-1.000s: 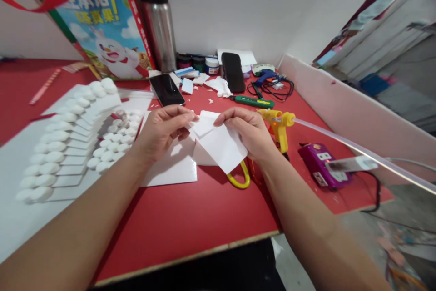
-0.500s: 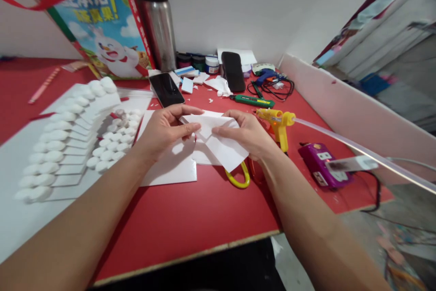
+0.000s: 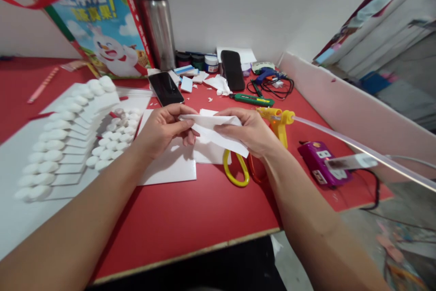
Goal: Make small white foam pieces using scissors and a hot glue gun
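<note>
A folded piece of white paper [image 3: 213, 123] is held up between both hands above the table. My left hand [image 3: 170, 127] pinches its left end between thumb and fingers. At the other end, my right hand [image 3: 247, 130] grips it with the thumb in front and the fingers behind. Under the hands lie white sheets [image 3: 170, 170] on the red table. Just below the right hand show the yellow handle loop [image 3: 236, 168], apparently of scissors, and part of an orange loop. To the left stands a stepped white model [image 3: 68, 145] edged with round white pads.
Right of the hands stands a yellow glue gun [image 3: 277, 120] with a long clear stick, near a purple power socket box [image 3: 320, 164]. Behind are two phones [image 3: 166, 89], a green cutter [image 3: 254, 100], paper scraps, paint jars, a steel flask [image 3: 156, 23] and a printed bag [image 3: 109, 32].
The paper's pointed flap, hanging toward me before, is now folded up or turned, so the piece looks narrower. More of the yellow loop shows. Both hands stay in about the same place.
</note>
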Available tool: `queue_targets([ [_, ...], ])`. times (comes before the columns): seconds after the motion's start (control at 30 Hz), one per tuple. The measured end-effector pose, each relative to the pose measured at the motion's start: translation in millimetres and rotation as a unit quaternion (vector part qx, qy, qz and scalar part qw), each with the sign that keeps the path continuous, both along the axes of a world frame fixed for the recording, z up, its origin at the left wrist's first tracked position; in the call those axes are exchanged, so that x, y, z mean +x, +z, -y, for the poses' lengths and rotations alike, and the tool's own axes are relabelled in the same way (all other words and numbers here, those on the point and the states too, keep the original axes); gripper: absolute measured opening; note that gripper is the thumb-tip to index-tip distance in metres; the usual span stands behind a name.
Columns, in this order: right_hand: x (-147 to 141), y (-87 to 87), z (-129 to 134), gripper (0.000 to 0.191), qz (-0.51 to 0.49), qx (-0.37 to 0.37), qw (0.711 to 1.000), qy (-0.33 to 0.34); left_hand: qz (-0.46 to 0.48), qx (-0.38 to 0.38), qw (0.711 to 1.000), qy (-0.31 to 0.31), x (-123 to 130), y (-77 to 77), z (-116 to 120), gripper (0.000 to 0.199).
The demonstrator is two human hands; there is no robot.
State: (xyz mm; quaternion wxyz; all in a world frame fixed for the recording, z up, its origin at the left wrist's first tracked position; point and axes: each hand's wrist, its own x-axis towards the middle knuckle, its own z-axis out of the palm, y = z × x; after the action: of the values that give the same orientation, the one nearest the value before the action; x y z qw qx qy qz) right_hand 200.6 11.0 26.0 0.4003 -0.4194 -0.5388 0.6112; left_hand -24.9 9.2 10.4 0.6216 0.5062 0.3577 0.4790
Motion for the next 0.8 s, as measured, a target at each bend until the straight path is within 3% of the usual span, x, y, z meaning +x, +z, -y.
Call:
queue_targets([
  [0.23, 7.2, -0.8, -3.2, 0.021, 0.000, 0.010, 0.999, 0.037, 0.040, 0.031, 0.999, 0.009, -0.5, 6.3, 3.0, 0.011],
  [0.4, 13.5, -2.2, -7.0, 0.014, 0.012, 0.039, 0.999, 0.002, 0.015, 0.034, 0.994, 0.103, 1.0, 9.9, 0.6, 0.012],
  [0.57, 13.5, -4.5, -9.1, 0.021, 0.027, 0.085, 0.995, -0.048, 0.013, 0.036, 0.984, 0.174, -1.9, 3.4, -4.2, 0.016],
  [0.67, 14.5, -2.9, -9.1, 0.024, -0.009, 0.081, 0.995, -0.050, 0.018, 0.022, 0.980, 0.196, -6.0, 1.2, -7.2, 0.020],
  [0.8, 12.8, 0.8, -8.3, 0.011, -0.112, 0.076, 0.991, -0.019, 0.034, 0.012, 0.983, 0.180, -7.5, 3.8, -6.8, 0.020],
])
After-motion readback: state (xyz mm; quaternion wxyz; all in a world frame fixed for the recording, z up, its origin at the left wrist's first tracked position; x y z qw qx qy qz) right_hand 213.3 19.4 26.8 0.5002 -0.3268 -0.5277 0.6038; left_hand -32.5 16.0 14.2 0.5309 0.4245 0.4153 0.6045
